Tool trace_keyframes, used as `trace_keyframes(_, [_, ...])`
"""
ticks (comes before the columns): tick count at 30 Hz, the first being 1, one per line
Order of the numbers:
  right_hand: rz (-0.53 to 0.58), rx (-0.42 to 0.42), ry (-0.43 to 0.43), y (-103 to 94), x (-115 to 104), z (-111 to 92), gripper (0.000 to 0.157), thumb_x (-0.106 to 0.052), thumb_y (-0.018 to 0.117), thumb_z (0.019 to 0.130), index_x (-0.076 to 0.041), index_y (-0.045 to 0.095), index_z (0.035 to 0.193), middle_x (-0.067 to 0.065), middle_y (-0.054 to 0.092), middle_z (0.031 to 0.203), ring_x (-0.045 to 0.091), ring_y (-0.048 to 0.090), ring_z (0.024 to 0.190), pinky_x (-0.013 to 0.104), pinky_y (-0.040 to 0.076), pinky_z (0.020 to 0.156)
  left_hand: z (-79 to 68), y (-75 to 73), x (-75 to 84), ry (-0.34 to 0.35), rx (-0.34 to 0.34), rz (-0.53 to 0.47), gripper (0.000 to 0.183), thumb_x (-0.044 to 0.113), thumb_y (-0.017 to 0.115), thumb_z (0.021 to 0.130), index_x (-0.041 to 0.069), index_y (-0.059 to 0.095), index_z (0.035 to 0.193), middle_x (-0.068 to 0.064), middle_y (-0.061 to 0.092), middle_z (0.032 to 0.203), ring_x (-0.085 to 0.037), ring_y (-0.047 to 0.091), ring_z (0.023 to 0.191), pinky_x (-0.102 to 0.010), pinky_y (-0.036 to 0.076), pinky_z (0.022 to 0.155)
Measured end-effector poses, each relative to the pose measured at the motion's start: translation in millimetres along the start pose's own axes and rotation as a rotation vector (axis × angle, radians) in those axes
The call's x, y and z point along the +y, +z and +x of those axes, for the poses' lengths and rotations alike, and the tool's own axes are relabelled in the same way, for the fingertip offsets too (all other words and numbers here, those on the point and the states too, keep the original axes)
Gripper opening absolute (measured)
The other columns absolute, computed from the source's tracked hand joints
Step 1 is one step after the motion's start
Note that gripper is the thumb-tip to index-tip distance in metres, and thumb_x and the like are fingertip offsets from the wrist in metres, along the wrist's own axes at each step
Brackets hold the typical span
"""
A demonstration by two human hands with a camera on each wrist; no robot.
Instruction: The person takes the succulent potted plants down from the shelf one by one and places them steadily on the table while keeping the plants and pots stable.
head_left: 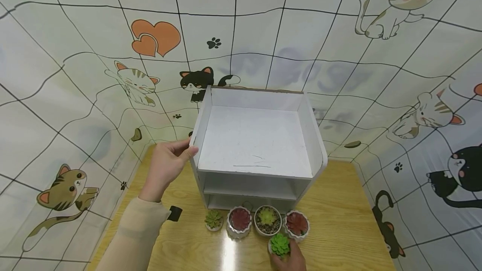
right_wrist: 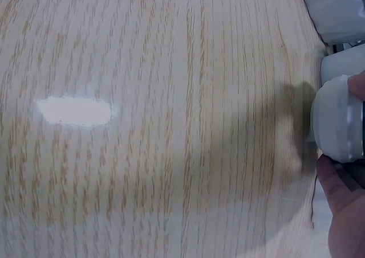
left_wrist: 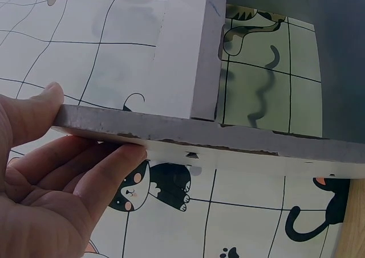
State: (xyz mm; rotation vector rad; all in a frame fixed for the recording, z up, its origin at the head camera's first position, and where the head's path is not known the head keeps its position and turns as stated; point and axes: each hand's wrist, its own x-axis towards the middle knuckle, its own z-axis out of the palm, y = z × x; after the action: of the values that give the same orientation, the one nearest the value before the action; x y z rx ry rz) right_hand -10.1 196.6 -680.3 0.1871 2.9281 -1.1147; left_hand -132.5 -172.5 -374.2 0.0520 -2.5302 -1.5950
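A white open-fronted shelf (head_left: 256, 137) stands on the wooden table. My left hand (head_left: 169, 164) pinches its left side panel near the top; in the left wrist view, thumb and fingers (left_wrist: 108, 178) lie on opposite faces of the panel edge. At the front, my right hand (head_left: 290, 258) grips a small white pot with a bright green succulent (head_left: 280, 244). The right wrist view shows that white pot (right_wrist: 337, 121) between thumb and fingers, at the table surface; whether it touches the table I cannot tell. Behind it stand a yellow-green succulent (head_left: 267, 217) and a red succulent (head_left: 297, 223).
Another red succulent (head_left: 239, 219) and a small green succulent (head_left: 214, 219) stand in the row before the shelf. The wooden table (head_left: 335, 208) extends on both sides. Cat-patterned cloth walls (head_left: 256, 32) enclose the back and sides.
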Motion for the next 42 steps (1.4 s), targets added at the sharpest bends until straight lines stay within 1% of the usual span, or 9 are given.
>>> trace_keyframes(4, [-0.010,0.003,-0.002,1.0,0.6,0.5,0.060,-0.022,0.088,0.073,0.007,0.060,0.118,0.017,0.068,0.107,0.036,0.068,0.099,0.049,0.056,0.086,-0.2,0.3,-0.1,0.000,0.001,-0.006,0.040,0.016,0.076,0.096,0.000,0.068,0.131,-0.018,0.069,0.126,-0.033,0.066,0.122,-0.052,0.053,0.101])
trace_keyframes(12, [-0.009,-0.034,0.032,1.5,1.5,2.9,0.060,-0.022,0.088,0.075,0.008,0.059,0.119,0.017,0.067,0.109,0.037,0.067,0.101,0.051,0.055,0.089,-0.1,0.6,-0.6,-0.001,0.006,-0.001,0.040,0.017,0.076,0.096,-0.001,0.068,0.131,-0.019,0.069,0.127,-0.034,0.067,0.120,-0.052,0.053,0.101])
trace_keyframes(20, [-0.025,-0.019,0.017,4.3,5.8,2.9,0.059,-0.021,0.089,0.074,0.007,0.060,0.117,0.017,0.068,0.107,0.036,0.067,0.100,0.051,0.055,0.088,-1.4,0.2,-1.7,-0.001,0.002,-0.011,0.041,0.017,0.076,0.096,-0.001,0.067,0.132,-0.018,0.068,0.129,-0.034,0.066,0.121,-0.051,0.052,0.102])
trace_keyframes(26, [-0.003,-0.050,0.072,3.0,2.8,2.5,0.059,-0.022,0.088,0.076,0.008,0.060,0.118,0.020,0.068,0.109,0.038,0.067,0.103,0.053,0.054,0.091,-1.5,0.5,-1.4,0.005,-0.001,-0.009,0.039,0.018,0.075,0.097,0.001,0.067,0.132,-0.019,0.070,0.126,-0.034,0.067,0.120,-0.051,0.054,0.099])
trace_keyframes(31, [0.005,-0.070,0.059,0.3,6.1,2.7,0.059,-0.022,0.087,0.076,0.009,0.061,0.120,0.022,0.068,0.113,0.040,0.067,0.106,0.053,0.054,0.093,-1.2,2.4,-1.3,0.021,0.007,0.005,0.038,0.016,0.075,0.097,0.001,0.068,0.131,-0.019,0.071,0.123,-0.033,0.069,0.116,-0.050,0.056,0.096])
trace_keyframes(34, [0.003,-0.090,0.045,-2.1,12.2,3.6,0.061,-0.023,0.086,0.077,0.009,0.062,0.122,0.022,0.068,0.115,0.039,0.067,0.107,0.052,0.055,0.094,-1.8,4.3,-0.9,0.031,0.018,0.031,0.039,0.017,0.075,0.097,0.001,0.068,0.132,-0.019,0.071,0.124,-0.033,0.070,0.114,-0.051,0.056,0.095])
trace_keyframes(37, [0.000,-0.124,0.085,-8.4,15.4,4.6,0.059,-0.024,0.083,0.079,0.008,0.064,0.124,0.019,0.069,0.113,0.035,0.067,0.105,0.050,0.055,0.090,-2.4,6.0,-0.3,0.047,0.031,0.063,0.040,0.018,0.075,0.097,0.001,0.068,0.132,-0.019,0.071,0.124,-0.034,0.072,0.111,-0.051,0.057,0.092])
trace_keyframes(39, [0.011,-0.172,0.138,-16.1,14.8,6.6,0.059,-0.024,0.081,0.080,0.008,0.064,0.126,0.018,0.070,0.112,0.035,0.067,0.105,0.051,0.055,0.090,-2.8,6.7,-0.6,0.061,0.034,0.071,0.040,0.018,0.075,0.097,0.000,0.067,0.133,-0.019,0.071,0.123,-0.034,0.072,0.109,-0.050,0.058,0.090])
trace_keyframes(42, [-0.031,-0.271,0.156,-32.5,13.1,12.8,0.057,-0.023,0.077,0.084,0.013,0.062,0.125,0.022,0.068,0.110,0.040,0.066,0.104,0.055,0.055,0.089,-3.6,7.7,-1.1,0.095,0.038,0.087,0.040,0.017,0.073,0.099,-0.002,0.066,0.133,-0.021,0.072,0.122,-0.034,0.073,0.105,-0.049,0.059,0.087])
